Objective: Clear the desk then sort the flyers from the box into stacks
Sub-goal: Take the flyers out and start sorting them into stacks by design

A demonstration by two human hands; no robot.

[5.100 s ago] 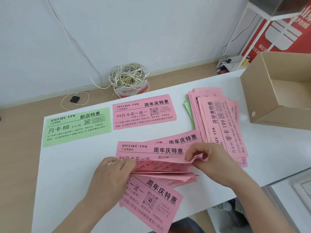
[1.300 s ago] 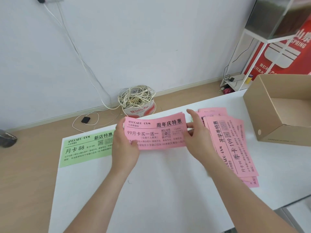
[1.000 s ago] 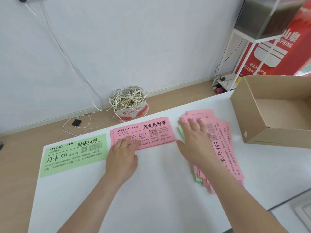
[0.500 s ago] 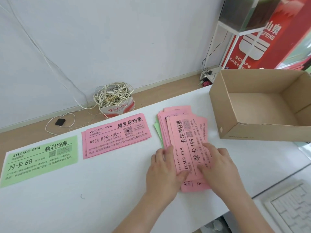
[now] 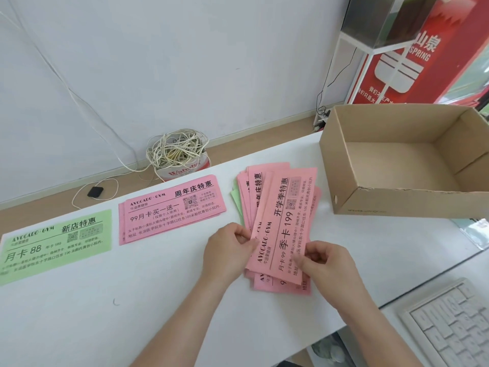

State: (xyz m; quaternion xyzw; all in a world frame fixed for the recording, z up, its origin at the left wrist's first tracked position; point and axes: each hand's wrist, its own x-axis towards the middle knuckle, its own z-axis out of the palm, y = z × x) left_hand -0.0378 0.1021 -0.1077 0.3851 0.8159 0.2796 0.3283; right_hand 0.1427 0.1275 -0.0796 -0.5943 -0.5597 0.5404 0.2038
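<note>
On the white desk lies a mixed pile of pink flyers with a green edge showing at its left. My left hand and my right hand both pinch the top pink flyer, printed "199", lifting its near end off the pile. A sorted pink stack lies left of the pile. A green flyer lies at the far left. The cardboard box stands at the right, with nothing visible inside.
A white keyboard sits on a lower surface at the bottom right. Beyond the desk's far edge, a coil of white cable rests on a tub on the floor. A red sign stands behind the box.
Both hands set the pink stack down beside the green flyer, moved right to the mixed pile, and now pinch its top flyer instead of lying flat on it.
</note>
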